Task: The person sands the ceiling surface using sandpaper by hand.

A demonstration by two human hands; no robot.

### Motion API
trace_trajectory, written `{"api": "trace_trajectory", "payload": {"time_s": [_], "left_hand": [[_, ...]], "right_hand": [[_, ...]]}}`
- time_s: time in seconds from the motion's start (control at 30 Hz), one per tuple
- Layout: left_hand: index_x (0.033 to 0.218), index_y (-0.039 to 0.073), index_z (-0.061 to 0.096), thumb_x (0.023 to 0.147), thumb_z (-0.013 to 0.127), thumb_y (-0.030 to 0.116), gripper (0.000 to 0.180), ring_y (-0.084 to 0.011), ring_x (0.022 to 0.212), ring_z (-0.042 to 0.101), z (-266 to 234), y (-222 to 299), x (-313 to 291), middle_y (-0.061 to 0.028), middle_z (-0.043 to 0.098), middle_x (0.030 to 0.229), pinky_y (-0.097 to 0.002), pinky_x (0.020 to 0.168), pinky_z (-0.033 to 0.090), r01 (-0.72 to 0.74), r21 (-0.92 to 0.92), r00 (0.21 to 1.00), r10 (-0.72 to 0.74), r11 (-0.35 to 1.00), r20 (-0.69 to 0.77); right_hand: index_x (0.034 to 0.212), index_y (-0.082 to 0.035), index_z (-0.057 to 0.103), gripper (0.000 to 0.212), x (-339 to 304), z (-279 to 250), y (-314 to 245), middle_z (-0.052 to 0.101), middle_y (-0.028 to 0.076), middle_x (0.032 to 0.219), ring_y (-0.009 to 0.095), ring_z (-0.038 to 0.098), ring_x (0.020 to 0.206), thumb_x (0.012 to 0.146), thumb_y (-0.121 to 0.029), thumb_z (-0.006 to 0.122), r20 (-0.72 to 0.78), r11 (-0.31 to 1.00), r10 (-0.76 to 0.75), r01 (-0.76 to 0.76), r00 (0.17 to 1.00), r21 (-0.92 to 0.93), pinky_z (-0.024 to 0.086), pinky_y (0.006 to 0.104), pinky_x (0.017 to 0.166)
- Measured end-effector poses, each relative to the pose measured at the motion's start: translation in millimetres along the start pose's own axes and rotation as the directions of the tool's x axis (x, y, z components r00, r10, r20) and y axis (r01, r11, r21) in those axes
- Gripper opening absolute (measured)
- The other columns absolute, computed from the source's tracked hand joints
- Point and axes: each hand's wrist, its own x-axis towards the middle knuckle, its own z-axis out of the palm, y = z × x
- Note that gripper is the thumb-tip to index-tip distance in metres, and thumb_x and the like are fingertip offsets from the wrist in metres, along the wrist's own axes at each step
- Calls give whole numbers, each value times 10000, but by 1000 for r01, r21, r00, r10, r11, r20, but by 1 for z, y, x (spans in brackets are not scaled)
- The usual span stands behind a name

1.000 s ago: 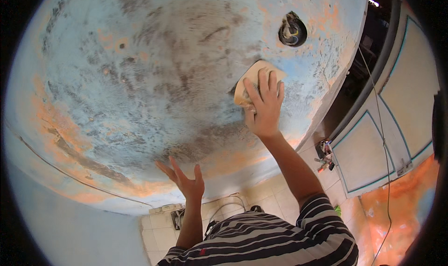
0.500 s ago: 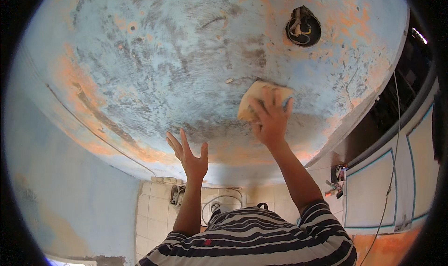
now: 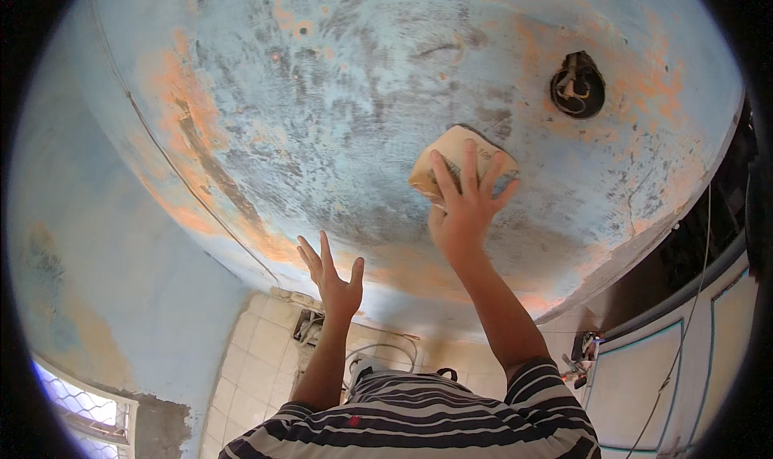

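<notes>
My right hand presses a beige sheet of sandpaper flat against a worn wall, its fingers spread over the sheet's back. The sheet's edges bend a little, and its underside is hidden. Light blue paint, dark scuffs and orange patches cover the wall around it. To the left, my left hand is raised in front of the wall's lower part, fingers apart and holding nothing. I cannot tell whether its fingertips touch the wall.
A round hole with loose wires is in the wall at upper right. A thin cable runs down the wall's left side. Below are floor tiles and a coiled hose or cable. Pale panelled doors stand at right.
My view has turned, so the wall hole sits lower and farther right. My right hand still presses the sandpaper, now nearer the hole's level. The left hand stays raised and open.
</notes>
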Motion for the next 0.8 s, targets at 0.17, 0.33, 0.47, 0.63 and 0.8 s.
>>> {"api": "trace_trajectory", "payload": {"time_s": [0.17,0.33,0.47,0.63,0.8], "left_hand": [[1642,141,257,930,749,319,884,-527,1555,28,-11,-25,17,-280,-2,1703,-636,1215,190,14,-28,999,-15,1000,-36],[1641,141,261,927,754,312,884,-518,1558,38,-25,-57,47,-278,1,1704,-634,1214,196,21,-37,999,-22,999,-35],[1642,140,261,898,772,268,912,-531,1554,28,-49,-90,88,-300,1,1696,-652,1201,188,-24,-64,998,20,998,-67],[1640,119,256,908,764,245,900,-505,1565,11,-90,-136,152,-303,3,1695,-610,1218,186,-85,-146,988,64,986,-139],[1639,99,249,926,736,227,874,-473,1576,26,-121,-173,194,-297,19,1698,-579,1235,169,-18,-236,984,-24,972,-174]], "right_hand": [[1419,-338,637,702,5,10,-9,371,133,1651,503,279,1500,756,-132,738,-134,996,89,-85,987,35,56,815,1104],[1397,-337,642,712,30,17,-52,394,80,1643,452,311,1498,724,-123,737,84,992,-127,128,988,-8,87,784,1123],[1429,-304,621,723,113,7,-87,381,70,1655,451,312,1501,743,-102,730,-123,978,-177,160,977,-135,119,762,1135],[1367,-287,645,619,168,25,-161,439,18,1611,349,355,1497,771,-182,777,-64,883,-459,447,886,-145,208,723,1135],[1259,-286,680,474,161,72,-207,487,-8,1563,264,393,1483,799,-225,776,211,651,-746,759,632,29,246,675,1152]]}}
